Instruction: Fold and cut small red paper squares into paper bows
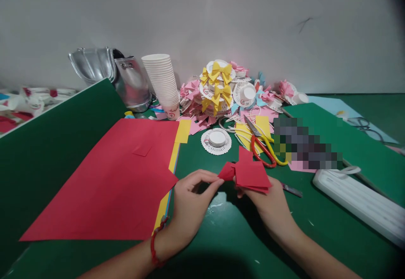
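Above the green table I hold a folded piece of red paper (252,172) between both hands. My left hand (193,199) pinches its narrow left flap between thumb and fingertips. From the right, my right hand (268,199) grips the paper's wider folded part, which hides most of those fingers. A small white paper hat (217,139) with a scalloped brim lies just beyond the paper. Large red sheets (110,182) lie to the left of my left hand, with yellow and blue sheets showing under their edge. Scissors (265,144) with red and yellow handles rest beyond my right hand.
At the back stand stacked paper cups (162,85), a silver bag (131,85) and a pile of decorated hats with yellow bows (220,73). A green panel (63,139) rises at left. A white power strip (357,203) and a pixelated dark object (306,144) lie at right.
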The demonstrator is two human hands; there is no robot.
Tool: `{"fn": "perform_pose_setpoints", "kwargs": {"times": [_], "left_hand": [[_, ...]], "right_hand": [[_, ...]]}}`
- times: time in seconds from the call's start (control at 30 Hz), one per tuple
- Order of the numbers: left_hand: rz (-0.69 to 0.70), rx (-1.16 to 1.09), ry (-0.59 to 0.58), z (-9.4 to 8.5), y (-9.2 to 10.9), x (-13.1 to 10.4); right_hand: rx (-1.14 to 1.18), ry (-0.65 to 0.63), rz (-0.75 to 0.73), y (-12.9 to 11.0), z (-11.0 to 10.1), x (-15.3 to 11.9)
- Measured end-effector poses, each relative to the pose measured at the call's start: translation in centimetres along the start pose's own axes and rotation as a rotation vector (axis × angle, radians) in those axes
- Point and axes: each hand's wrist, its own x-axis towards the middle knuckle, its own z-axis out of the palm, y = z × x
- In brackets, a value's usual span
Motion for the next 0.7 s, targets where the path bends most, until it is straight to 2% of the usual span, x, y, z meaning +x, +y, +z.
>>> {"fn": "perform_pose_setpoints", "kwargs": {"times": [0.33, 0.57, 0.7], "left_hand": [[-0.021, -0.035, -0.026, 0.63, 0.55, -0.5], [-0.163, -0.153, -0.062, 0.82, 0.63, -0.28], [-0.218, -0.211, -0.096, 0.99, 0.55, -0.12]], "right_hand": [[0.005, 0.111, -0.009, 0.54, 0.34, -0.26], [0.057, 0.078, 0.033, 0.41, 0.38, -0.4], [0.065, 0.047, 0.009, 0.42, 0.53, -0.45]]}}
